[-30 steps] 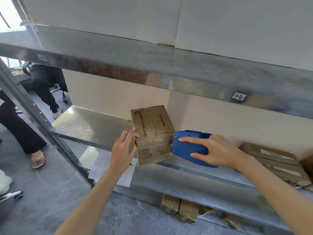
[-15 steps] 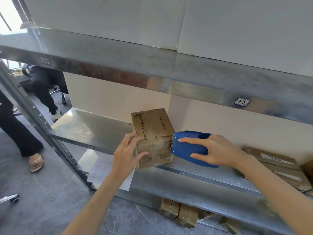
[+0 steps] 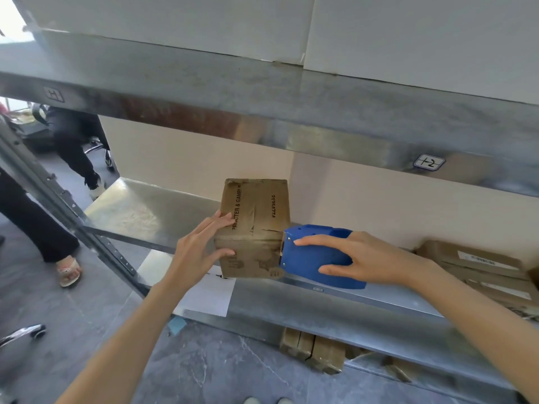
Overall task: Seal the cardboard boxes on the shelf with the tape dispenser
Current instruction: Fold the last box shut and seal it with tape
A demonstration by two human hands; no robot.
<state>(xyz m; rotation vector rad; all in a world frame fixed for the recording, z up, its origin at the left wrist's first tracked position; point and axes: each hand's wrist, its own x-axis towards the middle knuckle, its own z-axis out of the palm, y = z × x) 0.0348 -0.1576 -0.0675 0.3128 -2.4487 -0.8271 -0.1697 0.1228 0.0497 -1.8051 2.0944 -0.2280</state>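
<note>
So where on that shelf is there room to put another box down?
The shelf is bare at its left end, between the post and the box. The right side is crowded: the dispenser sits against the box, and flat boxes fill the far right.

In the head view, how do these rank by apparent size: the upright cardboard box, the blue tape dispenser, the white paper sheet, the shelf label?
1. cardboard box
2. blue tape dispenser and white paper sheet: about alike, both partly covered, so unranked
3. shelf label

The cardboard box (image 3: 253, 205) reads "PROCTER & GAMBLE"; the shelf tag (image 3: 428, 162) reads "1-2".
</note>
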